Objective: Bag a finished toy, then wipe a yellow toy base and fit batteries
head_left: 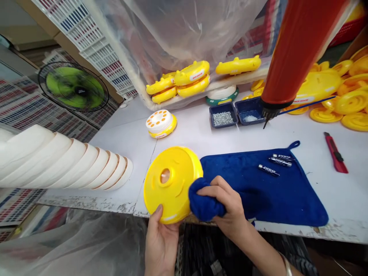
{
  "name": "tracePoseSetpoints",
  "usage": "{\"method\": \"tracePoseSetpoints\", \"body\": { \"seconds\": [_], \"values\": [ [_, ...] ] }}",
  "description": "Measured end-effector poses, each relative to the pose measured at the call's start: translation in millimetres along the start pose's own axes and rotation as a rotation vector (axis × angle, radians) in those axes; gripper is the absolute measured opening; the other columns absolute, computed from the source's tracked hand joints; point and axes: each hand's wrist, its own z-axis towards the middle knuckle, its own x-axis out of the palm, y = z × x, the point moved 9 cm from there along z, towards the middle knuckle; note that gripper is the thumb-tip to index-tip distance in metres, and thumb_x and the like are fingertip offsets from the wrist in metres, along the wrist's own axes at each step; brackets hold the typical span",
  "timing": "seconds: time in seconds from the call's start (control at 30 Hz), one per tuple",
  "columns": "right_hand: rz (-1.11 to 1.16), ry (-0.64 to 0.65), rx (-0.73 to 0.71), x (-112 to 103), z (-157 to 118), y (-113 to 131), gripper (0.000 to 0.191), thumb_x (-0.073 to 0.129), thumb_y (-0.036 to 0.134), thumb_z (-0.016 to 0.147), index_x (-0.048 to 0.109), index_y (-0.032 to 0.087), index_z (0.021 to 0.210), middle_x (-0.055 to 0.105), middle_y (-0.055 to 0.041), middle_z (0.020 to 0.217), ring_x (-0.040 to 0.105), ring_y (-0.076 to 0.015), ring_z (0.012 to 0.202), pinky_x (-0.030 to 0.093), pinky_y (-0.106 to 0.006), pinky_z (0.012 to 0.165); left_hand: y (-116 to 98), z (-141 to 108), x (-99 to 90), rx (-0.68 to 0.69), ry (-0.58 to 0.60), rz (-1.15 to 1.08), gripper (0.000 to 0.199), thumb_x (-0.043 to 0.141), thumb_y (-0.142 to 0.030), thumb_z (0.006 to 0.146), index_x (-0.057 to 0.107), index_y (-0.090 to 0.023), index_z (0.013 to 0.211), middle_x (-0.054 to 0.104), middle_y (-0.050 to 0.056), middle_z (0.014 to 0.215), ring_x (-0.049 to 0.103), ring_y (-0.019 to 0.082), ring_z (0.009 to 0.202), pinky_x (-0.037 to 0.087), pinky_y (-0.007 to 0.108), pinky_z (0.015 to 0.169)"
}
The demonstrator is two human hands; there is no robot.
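1. The yellow disc (pixel 156 195) is held by the left hand (pixel 162 247) over the near edge of the tabletop (pixel 301 134), thumb on its face, fingers beneath.
2. A bunched cloth (pixel 204 203) is gripped in the right hand (pixel 231 205) and is set against the disc's rim. Wiping is judged to be under way; how much of the surface has been covered cannot be told.
3. The disc's centre hole is uncovered. Whether any screws are seated in it cannot be told.
4. Three batteries (pixel 268 170) lie loose on the blue mat (pixel 235 165), fitted into nothing. The knife (pixel 335 153) lies to their right, untouched.
5. A white-topped unit (pixel 161 122) stands beyond the disc, with its two parts already together, as judged by eye.
6. Screws (pixel 223 118) are seen loose in their tray; the driver (pixel 293 57) hangs unheld, tip down.
7. Yellow pieces (pixel 192 74) are stacked in pairs at the back; more yellow parts (pixel 316 86) are heaped at far right. Their degree of completion is not determinable.
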Motion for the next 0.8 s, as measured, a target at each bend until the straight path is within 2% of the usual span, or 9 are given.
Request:
{"method": "tracePoseSetpoints", "body": {
  "seconds": [0.07, 0.13, 0.2, 0.33, 0.43, 0.53, 0.6, 0.67, 0.8],
  "values": [
    [-0.034, -0.009, 0.13, -5.6, -6.3, -24.6, 0.028, 0.056, 0.004, 0.08, 0.068, 0.022, 0.097, 0.056, -0.0016, 0.08, 0.059, -0.0164, 0.07, 0.047, -0.026, 0.06, -5.3, 1.4, -4.0, 0.017, -0.011, 0.011, 0.061, 0.049, -0.008, 0.088, 0.047, -0.029, 0.145, 0.076, 0.005, 0.108, 0.076, 0.021, 0.084, 0.063, 0.024, 0.066],
    [-0.027, -0.05, 0.198, -17.5, -10.2, -29.4, 0.031, 0.055, 0.002, 0.078, 0.067, 0.023, 0.097, 0.058, -0.0014, 0.082, 0.06, -0.0167, 0.072, 0.048, -0.026, 0.063, -9.1, 1.5, -2.4, 0.037, -0.003, 0.004, 0.061, 0.049, -0.009, 0.089, 0.046, -0.031, 0.146, 0.076, 0.004, 0.111, 0.075, 0.021, 0.087, 0.063, 0.025, 0.07],
    [0.007, -0.065, 0.142, -24.1, -7.1, -10.5, 0.033, 0.058, 0.004, 0.08, 0.066, 0.025, 0.104, 0.059, -0.0016, 0.084, 0.06, -0.0164, 0.073, 0.049, -0.026, 0.063, -9.1, 0.8, 2.0, 0.049, -0.005, -0.019, 0.059, 0.047, -0.009, 0.09, 0.047, -0.032, 0.145, 0.076, 0.004, 0.11, 0.075, 0.021, 0.088, 0.063, 0.026, 0.072],
    [0.031, 0.025, -0.106, -9.4, 6.2, 32.7, 0.025, 0.059, 0.015, 0.088, 0.066, 0.025, 0.109, 0.054, -0.0014, 0.079, 0.056, -0.0148, 0.064, 0.045, -0.025, 0.056, 2.0, 3.2, 5.2, -0.022, 0.027, -0.066, 0.055, 0.046, -0.011, 0.092, 0.05, -0.029, 0.144, 0.076, 0.006, 0.109, 0.076, 0.022, 0.085, 0.063, 0.028, 0.075],
    [0.034, -0.011, 0.011, -8.3, 8.8, 8.8, 0.018, 0.059, 0.012, 0.086, 0.067, 0.023, 0.097, 0.055, -0.0012, 0.077, 0.057, -0.0158, 0.067, 0.045, -0.026, 0.057, -1.3, 13.2, -9.8, -0.019, 0.085, -0.08, 0.06, 0.047, -0.007, 0.09, 0.047, -0.032, 0.145, 0.076, 0.005, 0.11, 0.076, 0.021, 0.083, 0.063, 0.025, 0.071],
    [0.032, -0.127, 0.175, -23.1, -2.6, -19.3, 0.029, 0.057, 0.003, 0.082, 0.067, 0.024, 0.099, 0.059, -0.0014, 0.083, 0.059, -0.0161, 0.072, 0.048, -0.026, 0.063, -4.8, 24.8, -24.5, -0.02, 0.195, -0.085, 0.062, 0.049, -0.006, 0.089, 0.047, -0.033, 0.145, 0.074, 0.005, 0.115, 0.075, 0.022, 0.088, 0.062, 0.025, 0.07],
    [0.082, -0.176, 0.115, -26.3, -11.4, -12.8, 0.039, 0.056, 0.003, 0.082, 0.066, 0.026, 0.111, 0.058, -0.002, 0.086, 0.058, -0.0165, 0.073, 0.048, -0.027, 0.063, -4.5, 29.3, -27.4, 0.004, 0.261, -0.097, 0.061, 0.05, -0.007, 0.089, 0.048, -0.033, 0.144, 0.071, 0.006, 0.121, 0.073, 0.023, 0.098, 0.062, 0.026, 0.075],
    [0.15, -0.169, 0.038, -16.7, -16.9, 0.2, 0.042, 0.058, 0.007, 0.084, 0.064, 0.027, 0.121, 0.055, -0.0035, 0.089, 0.059, -0.0176, 0.076, 0.049, -0.028, 0.063, 2.0, 31.3, -26.8, 0.008, 0.277, -0.084, 0.061, 0.052, -0.008, 0.088, 0.049, -0.032, 0.144, 0.069, 0.007, 0.125, 0.071, 0.025, 0.104, 0.061, 0.028, 0.081],
    [0.259, -0.271, 0.103, 1.2, -13.4, -3.1, 0.031, 0.059, 0.028, 0.09, 0.061, 0.028, 0.121, 0.057, -0.0047, 0.095, 0.06, -0.0206, 0.085, 0.053, -0.031, 0.071, 17.6, 27.0, -30.5, 0.006, 0.17, 0.024, 0.069, 0.068, -0.02, 0.082, 0.046, -0.034, 0.146, 0.072, 0.005, 0.119, 0.072, 0.027, 0.101, 0.06, 0.031, 0.088]
  ]
}}
